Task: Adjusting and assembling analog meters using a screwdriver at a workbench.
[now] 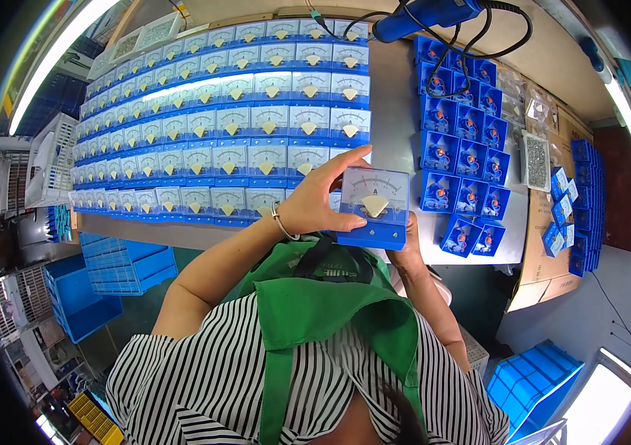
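Observation:
An ammeter (375, 202) with a blue base, a clear cover, a white dial and a cream fan-shaped piece on its front is held up before me at the near edge of the table. My left hand (319, 200) grips its left side, the thumb on the lower front and the index finger stretched over the top. Around its lower right side is my right hand (407, 251), its fingers largely hidden behind the meter. Just beyond my left hand stand several rows of like ammeters (269, 159), set close together and facing me.
Right of a bare metal strip stand several open blue housings (471, 159) with wired parts inside. A blue power screwdriver (426, 18) and its black cable hang above. A tray of small metal parts (536, 159) lies right, near cardboard (541, 271). Blue crates (126, 263) stand lower left.

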The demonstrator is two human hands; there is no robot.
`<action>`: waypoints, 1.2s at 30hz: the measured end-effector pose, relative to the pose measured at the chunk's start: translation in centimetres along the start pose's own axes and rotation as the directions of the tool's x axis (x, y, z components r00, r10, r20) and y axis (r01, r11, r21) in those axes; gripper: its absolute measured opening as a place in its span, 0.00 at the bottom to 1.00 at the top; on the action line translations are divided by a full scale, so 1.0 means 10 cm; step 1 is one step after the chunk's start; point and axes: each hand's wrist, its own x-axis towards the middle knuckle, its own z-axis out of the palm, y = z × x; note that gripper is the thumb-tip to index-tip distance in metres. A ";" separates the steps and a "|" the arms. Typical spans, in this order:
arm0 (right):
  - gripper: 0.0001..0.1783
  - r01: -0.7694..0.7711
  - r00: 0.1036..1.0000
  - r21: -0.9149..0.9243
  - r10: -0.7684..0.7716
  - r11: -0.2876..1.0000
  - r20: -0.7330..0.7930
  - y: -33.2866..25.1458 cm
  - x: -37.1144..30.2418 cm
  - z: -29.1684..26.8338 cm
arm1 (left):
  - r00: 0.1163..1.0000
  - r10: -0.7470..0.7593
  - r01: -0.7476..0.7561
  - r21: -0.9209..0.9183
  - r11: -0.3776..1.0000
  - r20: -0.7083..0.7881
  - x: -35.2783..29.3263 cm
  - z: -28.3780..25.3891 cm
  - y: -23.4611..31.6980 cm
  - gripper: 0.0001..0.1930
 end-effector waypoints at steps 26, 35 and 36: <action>0.09 -0.012 1.000 0.000 0.012 1.000 -0.013 0.05 0.02 0.01 | 0.998 -0.052 0.052 -0.015 0.999 0.029 0.00 -0.04 -0.01 0.52; 0.09 -0.023 1.000 -0.002 0.023 1.000 -0.011 0.07 0.02 0.01 | 0.998 -0.056 0.056 -0.032 0.998 0.021 -0.01 -0.05 -0.03 0.52; 0.09 -0.022 0.999 0.004 0.022 1.000 -0.026 0.06 0.01 0.04 | 0.998 -0.063 0.063 -0.021 0.998 0.021 0.00 -0.05 -0.03 0.52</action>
